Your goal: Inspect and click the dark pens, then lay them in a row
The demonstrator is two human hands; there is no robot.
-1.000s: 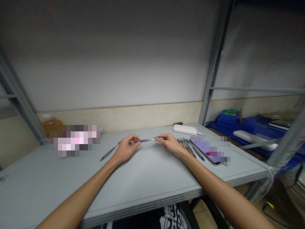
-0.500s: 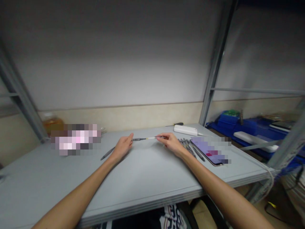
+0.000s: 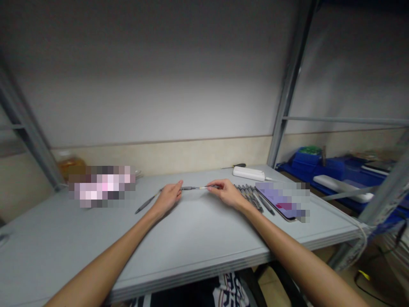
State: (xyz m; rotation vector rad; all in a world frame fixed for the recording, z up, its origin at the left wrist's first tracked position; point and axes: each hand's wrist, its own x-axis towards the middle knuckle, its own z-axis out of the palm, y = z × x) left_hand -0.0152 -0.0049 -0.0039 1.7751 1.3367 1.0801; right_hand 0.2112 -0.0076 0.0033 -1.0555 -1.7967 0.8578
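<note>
My left hand (image 3: pixel 169 197) is closed on the grey front part of a pen (image 3: pixel 188 188) above the desk. A thin refill (image 3: pixel 202 187), dark with a pale stretch, runs from it toward my right hand. Closed in a fingertip pinch, my right hand (image 3: pixel 224 193) grips a small dark pen piece (image 3: pixel 214 186) around the refill's other end; the fingers partly hide it. Another grey pen (image 3: pixel 148 203) lies on the desk, partly behind my left hand. To the right of my right hand, several grey pens (image 3: pixel 251 196) lie side by side.
A phone (image 3: pixel 277 202) lies right of the pens. Behind them are a white power strip (image 3: pixel 248 174) and a screwdriver (image 3: pixel 238 165). A blurred pink item (image 3: pixel 105 186) and an amber bottle (image 3: pixel 70 165) stand at the left. Metal posts (image 3: pixel 292 85) frame the grey desk (image 3: pixel 191 238).
My left hand has shifted slightly right with the pen part, closer to my right hand. Less of the pale refill shows between them.
</note>
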